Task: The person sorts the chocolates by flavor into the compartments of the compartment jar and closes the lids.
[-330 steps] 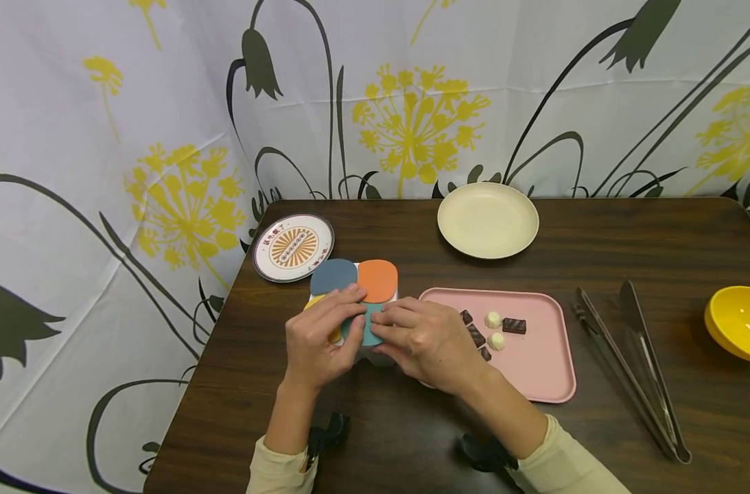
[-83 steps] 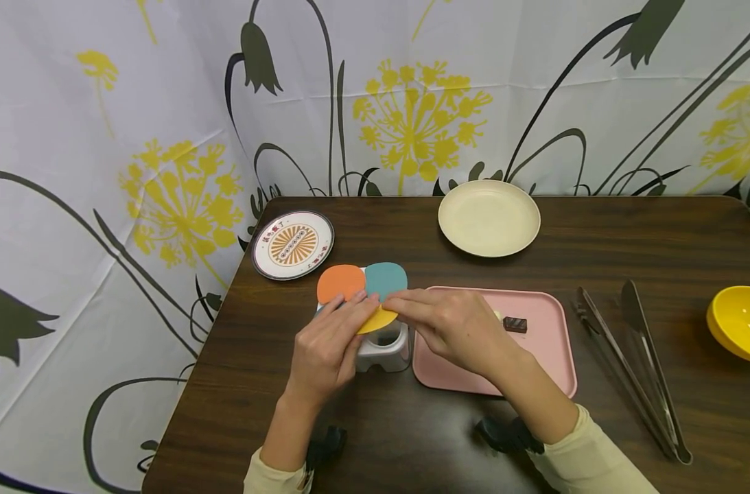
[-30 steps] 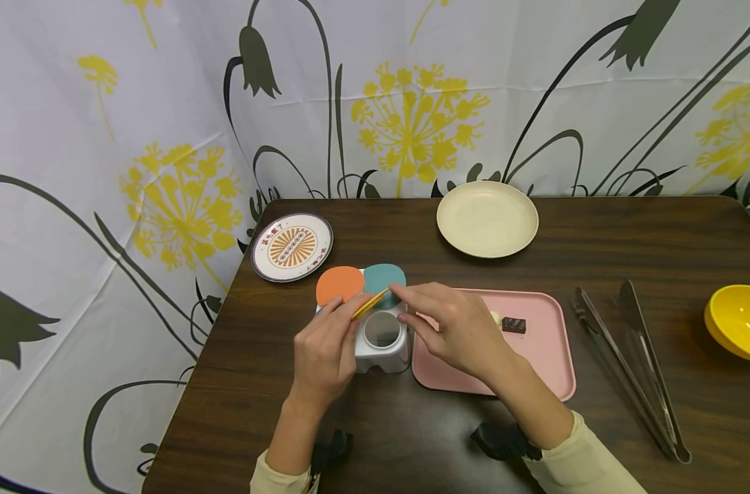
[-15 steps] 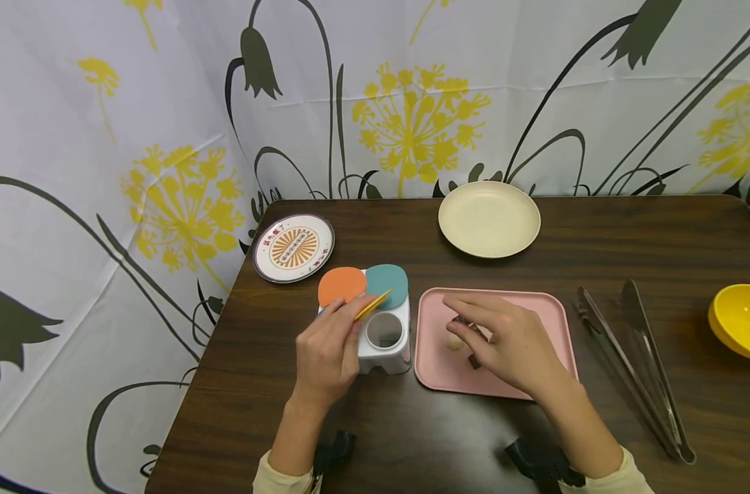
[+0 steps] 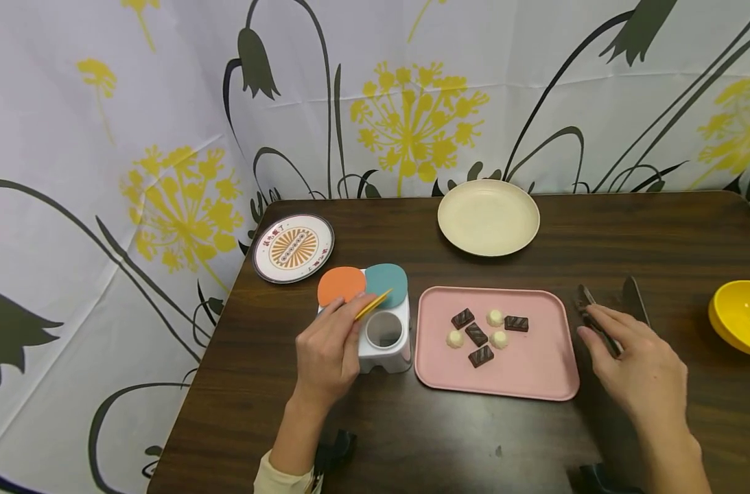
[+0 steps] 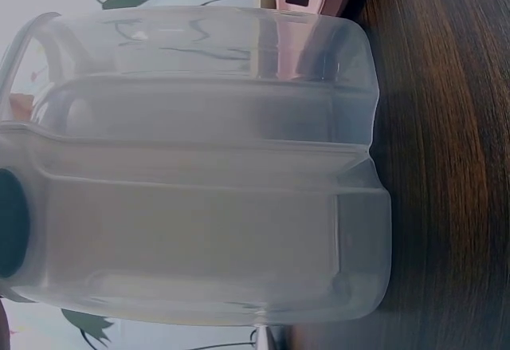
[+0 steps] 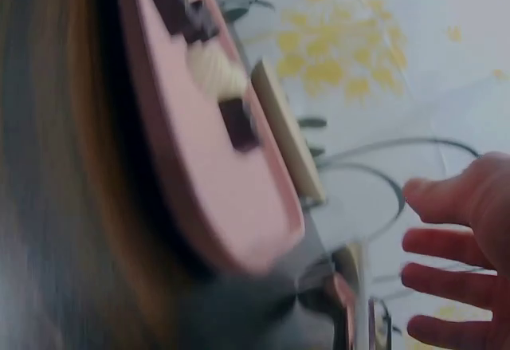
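My left hand (image 5: 326,350) pinches the yellow lid (image 5: 375,304) at its edge and holds it tilted up. Below that lid, one round opening (image 5: 383,331) of the white-topped container (image 5: 365,353) is uncovered. The orange lid (image 5: 340,285) and teal lid (image 5: 387,283) lie flat behind it. The left wrist view is filled by the container's translucent walls (image 6: 191,238). Far to the right, my right hand (image 5: 643,363) reaches over the metal tongs (image 5: 635,302), partly hiding them. Its fingers (image 7: 446,282) are spread and hold nothing in the right wrist view.
Between the hands lies a pink tray (image 5: 535,370) with several dark chocolates (image 5: 476,334) and three white swirled pieces (image 5: 499,339). Behind stand a cream plate (image 5: 488,218) and a patterned plate (image 5: 293,248). A yellow bowl (image 5: 742,319) is at the right.
The container was turned and its yellow lid lifted from the opening. My right hand then left the lid, crossed over the tray and reached the tongs. My left hand stays at the lid.
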`<state>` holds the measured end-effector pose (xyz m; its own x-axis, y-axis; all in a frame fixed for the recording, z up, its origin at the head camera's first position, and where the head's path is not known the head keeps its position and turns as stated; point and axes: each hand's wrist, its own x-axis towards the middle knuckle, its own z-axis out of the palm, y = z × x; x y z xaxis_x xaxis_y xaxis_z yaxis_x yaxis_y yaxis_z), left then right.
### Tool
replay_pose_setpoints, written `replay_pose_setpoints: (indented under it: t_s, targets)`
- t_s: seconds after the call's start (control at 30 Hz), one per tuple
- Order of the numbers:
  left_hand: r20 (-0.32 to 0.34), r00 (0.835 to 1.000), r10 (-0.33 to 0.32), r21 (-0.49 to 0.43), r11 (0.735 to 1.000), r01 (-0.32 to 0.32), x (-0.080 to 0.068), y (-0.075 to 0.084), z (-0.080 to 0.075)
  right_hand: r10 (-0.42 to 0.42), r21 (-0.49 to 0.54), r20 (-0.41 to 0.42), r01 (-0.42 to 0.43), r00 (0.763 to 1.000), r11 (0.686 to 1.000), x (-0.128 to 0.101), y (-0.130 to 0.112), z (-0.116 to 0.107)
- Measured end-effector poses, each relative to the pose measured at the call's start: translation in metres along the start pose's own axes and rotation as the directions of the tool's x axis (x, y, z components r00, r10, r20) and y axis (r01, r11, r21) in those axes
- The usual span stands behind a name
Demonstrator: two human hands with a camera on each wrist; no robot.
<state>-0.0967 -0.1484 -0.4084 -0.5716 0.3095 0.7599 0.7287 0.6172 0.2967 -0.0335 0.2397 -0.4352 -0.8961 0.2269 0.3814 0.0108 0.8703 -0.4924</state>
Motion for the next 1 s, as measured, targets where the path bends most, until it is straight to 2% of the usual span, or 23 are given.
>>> replay_pose_setpoints:
  t_s: [0.13,0.3,0.47,0.63,0.73,0.87,1.0]
  targets:
    - [-0.013,1.0,0.014,0.003,1.0,-0.014,0.001,0.001,0.0,0.167,-0.084,0.05,-0.162,0.985,0.983,-0.006,0.019,-0.011]
    - [-0.016,1.0,0.017,0.009,1.0,-0.016,0.001,0.0,0.0,0.315,-0.158,0.135,-0.293,0.939,0.943,-0.01,0.033,-0.018]
    - [-0.024,1.0,0.018,0.007,1.0,-0.018,0.002,0.0,0.001,0.386,-0.23,0.244,-0.334,0.89,0.914,-0.01,0.041,-0.019]
    - [-0.013,1.0,0.008,-0.001,1.0,-0.008,0.001,0.0,0.001,0.418,-0.238,0.294,-0.358,0.859,0.903,-0.011,0.049,-0.018]
    - [-0.009,1.0,0.003,0.0,1.0,-0.003,0.0,0.001,0.0,0.412,-0.223,0.307,-0.356,0.858,0.907,-0.013,0.052,-0.016]
    - [-0.005,1.0,0.0,0.001,1.0,0.0,0.0,0.001,-0.001,0.385,-0.207,0.301,-0.335,0.872,0.919,-0.015,0.054,-0.014]
    - [-0.008,1.0,0.004,0.003,1.0,-0.004,0.0,0.001,-0.001,0.399,-0.207,0.291,-0.35,0.869,0.914,-0.015,0.055,-0.012]
